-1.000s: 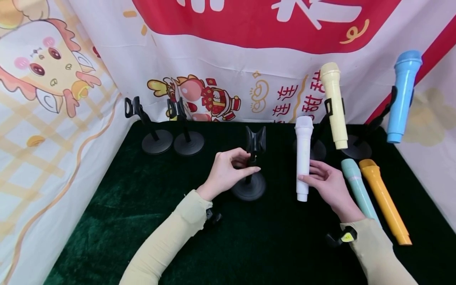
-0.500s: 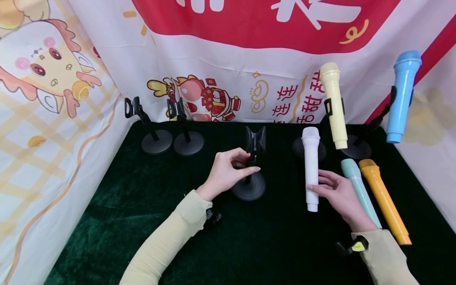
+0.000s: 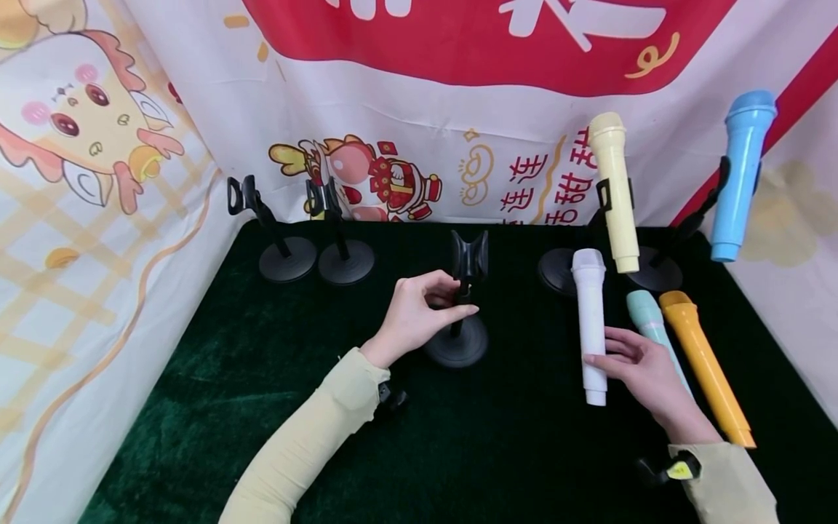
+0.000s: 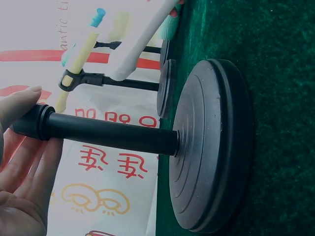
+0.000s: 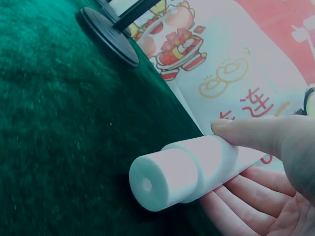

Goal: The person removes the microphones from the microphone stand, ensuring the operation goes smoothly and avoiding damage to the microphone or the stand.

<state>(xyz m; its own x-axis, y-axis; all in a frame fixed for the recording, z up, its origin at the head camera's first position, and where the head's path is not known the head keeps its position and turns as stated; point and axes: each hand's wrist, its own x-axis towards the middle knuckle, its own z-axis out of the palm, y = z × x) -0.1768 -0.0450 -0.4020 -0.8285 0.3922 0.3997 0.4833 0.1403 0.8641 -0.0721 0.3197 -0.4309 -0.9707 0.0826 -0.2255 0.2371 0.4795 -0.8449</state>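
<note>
My left hand (image 3: 425, 313) grips the upper post of a black microphone stand (image 3: 458, 342) in the middle of the table; its forked holder (image 3: 470, 255) on top has nothing in it. Seen from the left wrist, thumb and fingers wrap the collar (image 4: 34, 122) above the round base (image 4: 197, 152). My right hand (image 3: 644, 371) pinches a white microphone (image 3: 591, 327) by its lower half, head end pointing away from me. The right wrist view shows the microphone's butt end (image 5: 152, 184), with the thumb on top and fingers beneath.
Two bare stands (image 3: 288, 258) are at the back left. At the back right, stands hold a cream microphone (image 3: 614, 193) and a blue microphone (image 3: 743, 178). A mint microphone (image 3: 648, 316) and an orange microphone (image 3: 707, 367) lie beside my right hand. A printed cloth (image 3: 393, 94) hangs behind.
My right hand has drawn the white microphone to the right and nearer to me, away from the middle stand. The left hand has kept its grip in place.
</note>
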